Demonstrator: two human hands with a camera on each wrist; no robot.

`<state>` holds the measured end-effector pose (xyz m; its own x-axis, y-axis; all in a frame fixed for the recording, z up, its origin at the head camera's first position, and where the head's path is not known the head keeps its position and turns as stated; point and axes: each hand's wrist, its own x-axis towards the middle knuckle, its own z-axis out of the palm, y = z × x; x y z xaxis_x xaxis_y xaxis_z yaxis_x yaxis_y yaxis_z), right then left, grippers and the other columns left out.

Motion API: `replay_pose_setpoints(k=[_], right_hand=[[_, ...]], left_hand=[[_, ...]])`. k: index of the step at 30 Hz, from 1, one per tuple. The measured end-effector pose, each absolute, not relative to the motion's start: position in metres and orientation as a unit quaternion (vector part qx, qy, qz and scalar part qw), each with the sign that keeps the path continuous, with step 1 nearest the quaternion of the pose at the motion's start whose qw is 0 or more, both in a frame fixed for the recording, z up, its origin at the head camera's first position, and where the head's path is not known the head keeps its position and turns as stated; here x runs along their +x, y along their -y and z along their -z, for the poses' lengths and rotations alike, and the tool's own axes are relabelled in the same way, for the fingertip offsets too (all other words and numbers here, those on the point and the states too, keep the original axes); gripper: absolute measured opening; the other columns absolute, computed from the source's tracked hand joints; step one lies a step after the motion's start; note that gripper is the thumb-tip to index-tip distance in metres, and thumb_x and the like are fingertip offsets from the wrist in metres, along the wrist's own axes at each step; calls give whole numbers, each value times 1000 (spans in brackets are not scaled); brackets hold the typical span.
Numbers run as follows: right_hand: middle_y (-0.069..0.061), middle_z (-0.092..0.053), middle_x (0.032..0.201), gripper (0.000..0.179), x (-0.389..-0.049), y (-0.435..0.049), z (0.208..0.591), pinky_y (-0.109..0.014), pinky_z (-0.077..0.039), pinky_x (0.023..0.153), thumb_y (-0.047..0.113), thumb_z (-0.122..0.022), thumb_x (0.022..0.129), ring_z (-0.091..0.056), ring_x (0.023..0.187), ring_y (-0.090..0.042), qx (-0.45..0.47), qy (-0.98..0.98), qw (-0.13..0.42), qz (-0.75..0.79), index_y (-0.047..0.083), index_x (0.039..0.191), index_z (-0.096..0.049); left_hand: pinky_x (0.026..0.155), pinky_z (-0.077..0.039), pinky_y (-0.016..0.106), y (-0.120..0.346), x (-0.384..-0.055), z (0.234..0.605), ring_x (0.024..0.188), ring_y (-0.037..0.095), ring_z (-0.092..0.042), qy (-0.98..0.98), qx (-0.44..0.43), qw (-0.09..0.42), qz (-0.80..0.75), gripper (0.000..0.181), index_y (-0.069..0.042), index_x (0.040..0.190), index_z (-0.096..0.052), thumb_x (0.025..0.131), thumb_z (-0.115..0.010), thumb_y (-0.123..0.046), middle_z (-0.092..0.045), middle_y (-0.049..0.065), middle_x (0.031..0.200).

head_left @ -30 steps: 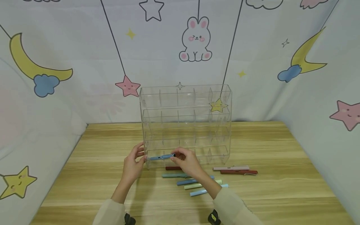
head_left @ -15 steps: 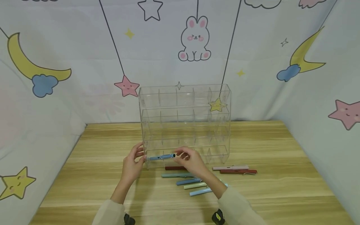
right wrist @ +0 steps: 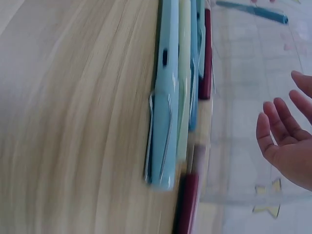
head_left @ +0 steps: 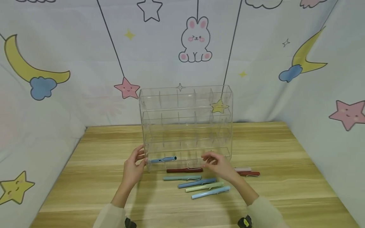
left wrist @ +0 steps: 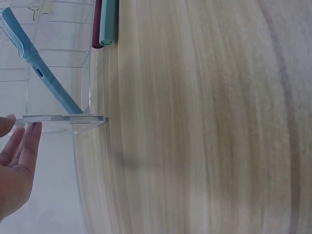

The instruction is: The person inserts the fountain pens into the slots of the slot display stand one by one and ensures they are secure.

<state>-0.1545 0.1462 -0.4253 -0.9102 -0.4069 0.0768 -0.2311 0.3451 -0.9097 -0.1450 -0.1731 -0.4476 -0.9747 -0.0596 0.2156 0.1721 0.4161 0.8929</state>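
A clear acrylic rack (head_left: 186, 139) with rows of compartments stands upright on the table. In its bottom row at the left lies a blue pen (head_left: 163, 159), slightly tilted; in the left wrist view this pen (left wrist: 51, 80) slants with one end low against the side panel. My left hand (head_left: 134, 164) holds the rack's left side panel (left wrist: 63, 118) between thumb and fingers. My right hand (head_left: 219, 166) is in front of the rack's lower right part, fingers loosely bent, holding nothing. The right wrist view shows the same hand (right wrist: 290, 141) with its fingers apart.
Before the rack lie several capped pens: a dark red pen (head_left: 184, 170), a green pen (head_left: 182, 178), a blue pen (head_left: 196, 183), a pale green pen (head_left: 204, 187) and a light blue pen (head_left: 210, 192). Rightward lie a pale pink pen (head_left: 243, 169) and a red pen (head_left: 249, 174).
My right hand has let go of the blue pen and moved right, away from it. The pen stays in the bottom row. My left hand keeps its place on the rack.
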Motion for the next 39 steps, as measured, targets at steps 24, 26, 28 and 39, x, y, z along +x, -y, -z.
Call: replay_pose_setpoints(k=[24, 26, 28, 39], right_hand=[[-12, -58, 97, 21, -134, -304, 476, -21, -34, 51, 0, -71, 75, -39, 68, -9, -163, -908, -32, 385, 0, 96, -67], [-13, -58, 99, 23, -131, -306, 479, -21, -36, 52, 0, -71, 74, -40, 68, -10, -160, -911, -36, 377, 0, 97, -67], [-13, -59, 99, 24, -130, -307, 482, -21, -37, 53, -1, -72, 73, -41, 69, -11, -161, -913, -46, 372, 1, 96, -68], [-13, -59, 97, 26, -124, -309, 491, -20, -41, 52, -3, -73, 70, -44, 67, -8, -174, -905, -69, 382, 1, 95, -67]], left_hand=[[78, -53, 39, 174, -145, 448, 104, 38, -55, 844, -19, 103, 525, 51, -1, 132, -41, 85, -57, 9, -54, 25, 116], [78, -54, 38, 174, -145, 448, 103, 38, -56, 845, -18, 105, 524, 51, -1, 132, -41, 85, -57, 10, -54, 25, 115], [77, -54, 37, 174, -145, 448, 103, 38, -56, 844, -19, 106, 525, 51, 0, 132, -41, 85, -57, 10, -54, 26, 115], [77, -54, 37, 173, -146, 448, 102, 38, -56, 839, -20, 109, 533, 50, 0, 131, -43, 84, -57, 12, -55, 26, 114]])
